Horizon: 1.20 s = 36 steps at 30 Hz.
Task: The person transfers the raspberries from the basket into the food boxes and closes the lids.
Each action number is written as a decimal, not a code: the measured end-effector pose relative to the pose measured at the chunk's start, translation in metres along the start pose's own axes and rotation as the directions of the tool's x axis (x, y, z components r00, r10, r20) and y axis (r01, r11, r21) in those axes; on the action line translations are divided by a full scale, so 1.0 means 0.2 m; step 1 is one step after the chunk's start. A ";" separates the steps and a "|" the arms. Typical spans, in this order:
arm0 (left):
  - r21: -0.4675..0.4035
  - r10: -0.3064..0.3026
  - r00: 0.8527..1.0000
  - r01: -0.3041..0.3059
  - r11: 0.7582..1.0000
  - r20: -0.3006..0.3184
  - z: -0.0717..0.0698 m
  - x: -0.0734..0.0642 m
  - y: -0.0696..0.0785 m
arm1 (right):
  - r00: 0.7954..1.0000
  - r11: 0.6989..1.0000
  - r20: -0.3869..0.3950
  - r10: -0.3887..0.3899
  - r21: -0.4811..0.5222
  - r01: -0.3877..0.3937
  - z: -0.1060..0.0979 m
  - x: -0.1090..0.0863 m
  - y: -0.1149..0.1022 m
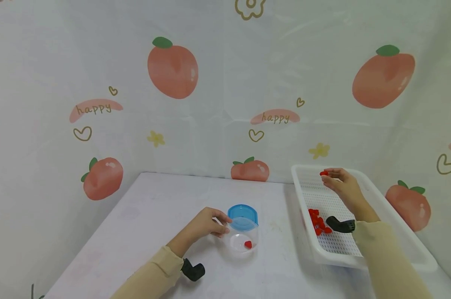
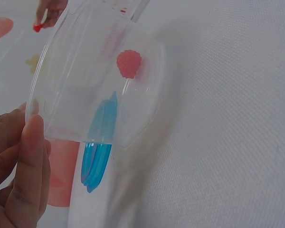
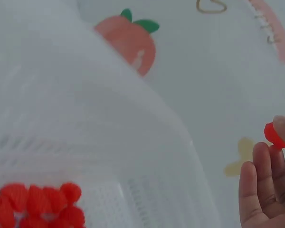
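Observation:
My left hand (image 1: 207, 224) pinches the rim of a clear plastic cup (image 2: 80, 80) that stands on the table. One red toy raspberry (image 2: 129, 64) lies at the bottom of the cup. Behind the cup rests a blue lid (image 1: 242, 211), partly seen through its clear wall. Above the white basket my right hand (image 1: 343, 187) holds another toy raspberry (image 3: 275, 135) between thumb and fingertips. Several more toy raspberries (image 1: 318, 222) are heaped on the basket's floor at its left side.
The white perforated basket (image 1: 304, 207) takes up the right of the table (image 1: 165, 195), its raised rim facing the cup. A printed fruit backdrop (image 1: 218, 83) hangs behind the table. Black wrist straps (image 1: 193, 270) show at both sleeves.

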<state>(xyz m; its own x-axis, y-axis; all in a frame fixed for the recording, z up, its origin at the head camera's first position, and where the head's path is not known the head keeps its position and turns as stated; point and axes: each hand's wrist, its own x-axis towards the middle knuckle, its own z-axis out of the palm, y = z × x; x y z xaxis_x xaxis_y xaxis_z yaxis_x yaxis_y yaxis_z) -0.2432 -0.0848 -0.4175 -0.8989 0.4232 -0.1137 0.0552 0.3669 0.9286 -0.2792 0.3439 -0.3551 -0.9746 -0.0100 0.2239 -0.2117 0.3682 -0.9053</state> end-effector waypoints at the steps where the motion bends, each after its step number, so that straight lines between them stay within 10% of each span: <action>1: 0.000 0.001 1.000 -0.001 1.000 -0.001 0.00 0.00 0.00 | 1.000 0.999 -0.006 -0.010 0.038 0.010 0.01 0.00 -0.02; 10: 0.003 0.000 1.000 0.000 1.000 -0.006 0.00 0.01 0.00 | 0.992 0.942 -0.065 -0.105 0.312 0.120 0.13 -0.03 -0.17; 20: 0.004 0.003 1.000 -0.003 1.000 0.001 0.00 0.01 -0.01 | 0.961 0.813 -0.198 -0.193 0.516 0.270 0.26 -0.05 -0.27; 26: 0.008 0.007 1.000 -0.007 1.000 0.003 0.00 0.00 -0.01 | 0.948 0.832 -0.267 -0.175 0.474 0.287 0.35 -0.08 -0.31; 36: 0.004 0.014 1.000 -0.014 1.000 0.011 0.00 0.01 -0.01 | 0.965 0.897 -0.162 -0.208 0.361 0.254 0.50 -0.17 -0.34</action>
<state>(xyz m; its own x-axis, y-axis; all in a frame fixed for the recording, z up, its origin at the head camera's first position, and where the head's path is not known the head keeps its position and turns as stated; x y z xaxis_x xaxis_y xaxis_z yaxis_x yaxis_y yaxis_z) -0.2448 -0.0848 -0.4198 -0.8931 0.4374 -0.1048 0.0693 0.3640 0.9288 -0.2398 0.2269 -0.3376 -0.8841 0.0646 0.4629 -0.4643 -0.0073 -0.8857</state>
